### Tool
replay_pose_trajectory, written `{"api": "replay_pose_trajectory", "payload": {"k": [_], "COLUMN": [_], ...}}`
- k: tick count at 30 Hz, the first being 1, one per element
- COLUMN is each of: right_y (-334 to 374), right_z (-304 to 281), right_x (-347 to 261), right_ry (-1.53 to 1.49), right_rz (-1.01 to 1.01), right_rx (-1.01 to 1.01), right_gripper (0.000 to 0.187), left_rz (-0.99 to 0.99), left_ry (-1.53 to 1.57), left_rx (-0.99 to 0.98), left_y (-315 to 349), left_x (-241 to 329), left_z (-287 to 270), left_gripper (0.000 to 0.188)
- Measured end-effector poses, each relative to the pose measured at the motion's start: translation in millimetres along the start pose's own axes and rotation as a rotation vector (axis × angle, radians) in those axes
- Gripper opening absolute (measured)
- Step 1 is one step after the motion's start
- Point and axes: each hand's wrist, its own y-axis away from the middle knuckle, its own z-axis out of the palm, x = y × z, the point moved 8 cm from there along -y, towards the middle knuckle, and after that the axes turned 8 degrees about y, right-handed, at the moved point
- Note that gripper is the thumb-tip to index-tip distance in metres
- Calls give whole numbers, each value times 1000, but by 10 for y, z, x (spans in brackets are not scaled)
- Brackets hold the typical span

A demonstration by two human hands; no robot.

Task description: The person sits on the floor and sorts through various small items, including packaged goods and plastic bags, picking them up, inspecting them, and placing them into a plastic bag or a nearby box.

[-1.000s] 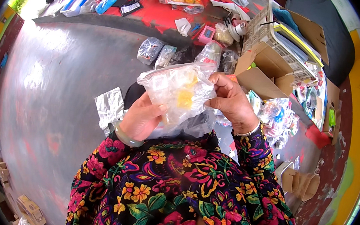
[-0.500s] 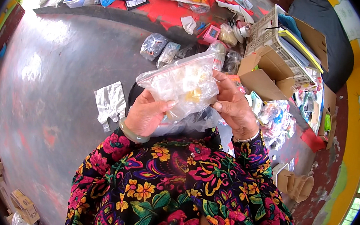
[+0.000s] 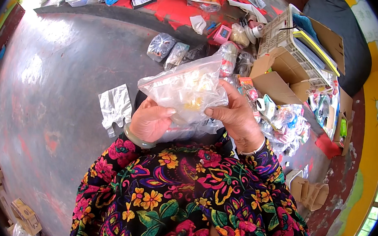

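Observation:
Between my two hands is a clear zip bag [image 3: 179, 82] with pale, partly yellow contents that I cannot make out. My left hand [image 3: 151, 121] is closed on the bag's lower left side, thumb on the front. At its right edge my right hand [image 3: 240, 116] pinches the plastic, thumb in front and fingers behind. More clear plastic [image 3: 183, 132] lies below the bag, over my lap. A flat white plastic bag [image 3: 115, 106] rests on the floor left of my left hand.
Several packed clear bags [image 3: 162, 47] stand beyond my hands. To the right are an open cardboard box [image 3: 277, 86], a cream plastic crate [image 3: 276, 35] and a heap of small wrapped goods [image 3: 290, 121]. A raised red and grey ledge [image 3: 163, 16] with assorted packages runs along the back.
The bag has shifted slightly left and tilted. My right hand has moved left and inward along its edge, while my left hand has stayed nearly in place.

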Motion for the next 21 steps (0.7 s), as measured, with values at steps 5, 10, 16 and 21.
{"api": "replay_pose_trajectory", "payload": {"k": [5,10,16,21], "right_y": [39,170,403,421], "right_z": [17,82,353,371], "right_x": [-67,-540,-537,-387], "right_ry": [78,758,1514,1522], "right_rz": [-5,-547,-1216,-1219], "right_rx": [37,147,183,108], "right_gripper": [47,50,46,45], "left_rz": [17,9,-79,-69], "left_ry": [-49,-70,139,-9], "left_rx": [-49,-27,-222,-47], "left_y": [-16,-42,6,2], "left_x": [4,-2,-75,-68], "left_z": [-1,-100,172,148], "left_gripper": [61,61,76,55]}}
